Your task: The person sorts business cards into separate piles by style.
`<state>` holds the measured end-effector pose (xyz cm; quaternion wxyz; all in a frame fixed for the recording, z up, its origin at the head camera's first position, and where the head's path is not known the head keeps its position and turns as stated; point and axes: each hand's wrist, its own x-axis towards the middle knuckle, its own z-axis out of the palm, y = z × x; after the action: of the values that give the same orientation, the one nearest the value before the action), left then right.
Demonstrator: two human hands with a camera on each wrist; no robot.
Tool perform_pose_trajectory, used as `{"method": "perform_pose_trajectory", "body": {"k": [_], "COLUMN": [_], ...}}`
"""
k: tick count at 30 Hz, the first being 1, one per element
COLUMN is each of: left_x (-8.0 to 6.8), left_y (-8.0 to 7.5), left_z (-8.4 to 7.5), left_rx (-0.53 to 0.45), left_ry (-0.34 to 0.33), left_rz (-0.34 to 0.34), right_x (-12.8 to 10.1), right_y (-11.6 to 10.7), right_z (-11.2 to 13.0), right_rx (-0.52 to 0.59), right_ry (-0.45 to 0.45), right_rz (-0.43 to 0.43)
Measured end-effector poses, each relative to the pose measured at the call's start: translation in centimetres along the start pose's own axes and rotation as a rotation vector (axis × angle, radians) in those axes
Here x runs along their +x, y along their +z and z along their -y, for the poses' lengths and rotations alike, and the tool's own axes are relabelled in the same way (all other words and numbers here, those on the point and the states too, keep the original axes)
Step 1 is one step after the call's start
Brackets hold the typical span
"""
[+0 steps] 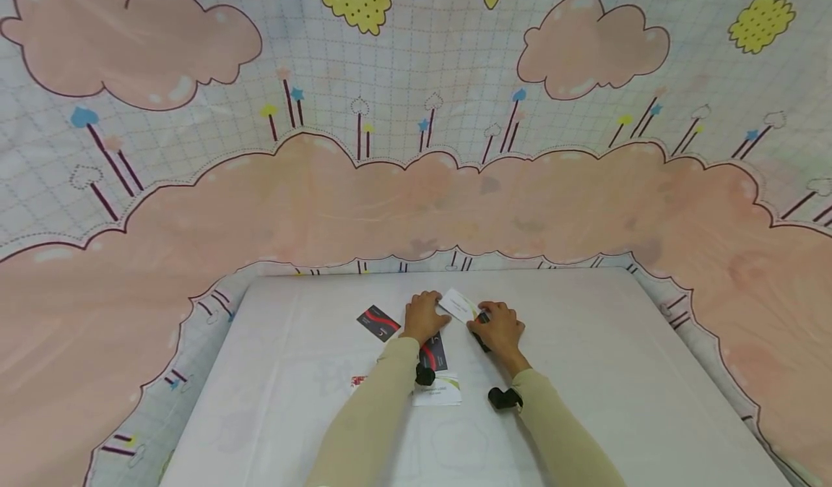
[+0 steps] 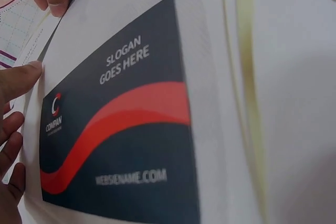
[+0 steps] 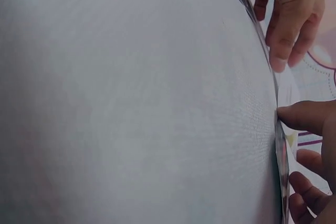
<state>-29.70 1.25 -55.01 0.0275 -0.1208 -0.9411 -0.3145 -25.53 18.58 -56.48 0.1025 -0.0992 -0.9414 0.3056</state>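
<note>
Head view: left hand [image 1: 425, 319] and right hand [image 1: 502, 328] fingers apparently pinch one white card [image 1: 458, 306].

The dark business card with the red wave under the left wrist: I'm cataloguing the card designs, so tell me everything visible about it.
The dark card is a thin rectangle, seemingly printed paper stock, charcoal with a red swoosh crossing it. White print reads "SLOGAN GOES HERE", a small logo with "COMPAN", and "WEBSENAME.COM". It lies flat, face up, on the white table cover, slightly skewed. The left hand has a fingertip at its edge by the logo; whether it touches is unclear.
</note>
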Motion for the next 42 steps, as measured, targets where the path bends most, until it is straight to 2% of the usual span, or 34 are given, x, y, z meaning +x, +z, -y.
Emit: {"method": "perform_pose_trajectory", "body": {"k": [5,12,19,25,36,42], "left_x": [-0.1,-0.2,-0.4,-0.4,-0.1,-0.3], "left_y": [0.1,0.2,0.1,-0.2,-1.3,-2.2], "left_z": [0.1,0.1,0.3,0.1,0.4,0.5], "left_rx": [0.012,0.024,0.027,-0.010,-0.065,-0.088], "left_ry": [0.013,0.024,0.023,0.019,0.104,0.135], "left_rz": [-0.026,-0.024,-0.015,-0.007,-0.015,0.035], "right_x": [-0.2,-0.4,-0.3,-0.1,-0.1,-0.4], "right_y": [0.0,-0.2,0.1,0.0,-1.3,-2.4], "right_z": [0.0,0.1,0.1,0.0,0.0,0.4], "right_rx": [-0.005,-0.060,-0.056,-0.022,0.061,0.092], "right_ry": [-0.003,-0.026,-0.002,-0.020,-0.095,-0.146], "right_rz": [0.014,0.050,0.069,0.068,0.084,0.089]}}
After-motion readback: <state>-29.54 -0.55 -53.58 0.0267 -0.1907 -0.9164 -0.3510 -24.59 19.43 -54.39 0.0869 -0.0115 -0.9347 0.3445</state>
